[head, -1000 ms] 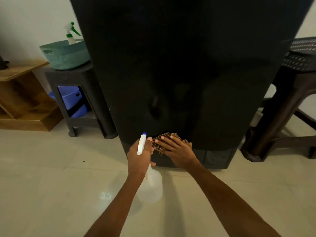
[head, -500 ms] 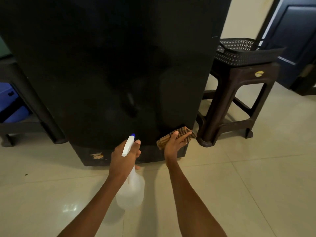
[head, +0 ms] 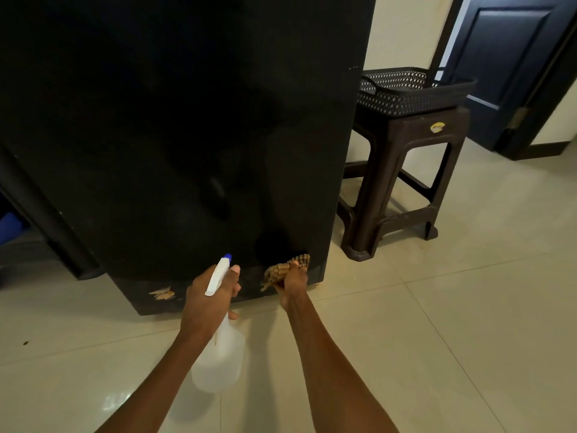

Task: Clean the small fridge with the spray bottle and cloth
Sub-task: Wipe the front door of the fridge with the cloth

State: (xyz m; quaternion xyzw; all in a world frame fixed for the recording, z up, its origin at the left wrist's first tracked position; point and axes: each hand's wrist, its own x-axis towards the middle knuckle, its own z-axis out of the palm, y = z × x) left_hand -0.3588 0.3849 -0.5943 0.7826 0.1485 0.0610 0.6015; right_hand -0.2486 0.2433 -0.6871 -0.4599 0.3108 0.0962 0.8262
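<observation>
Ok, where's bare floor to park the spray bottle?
Bare tile lies right of the right hand, in front of the brown stool. More lies left of the left hand, before the fridge. The fridge-stool gap is tight.

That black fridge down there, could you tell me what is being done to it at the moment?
A person is cleaning the small black fridge on the tiled floor. The right hand grips a checked cloth against the fridge's lower right corner. The left hand holds a white spray bottle, nozzle toward the fridge. A brown stool carrying a black basket stands to the right.
</observation>
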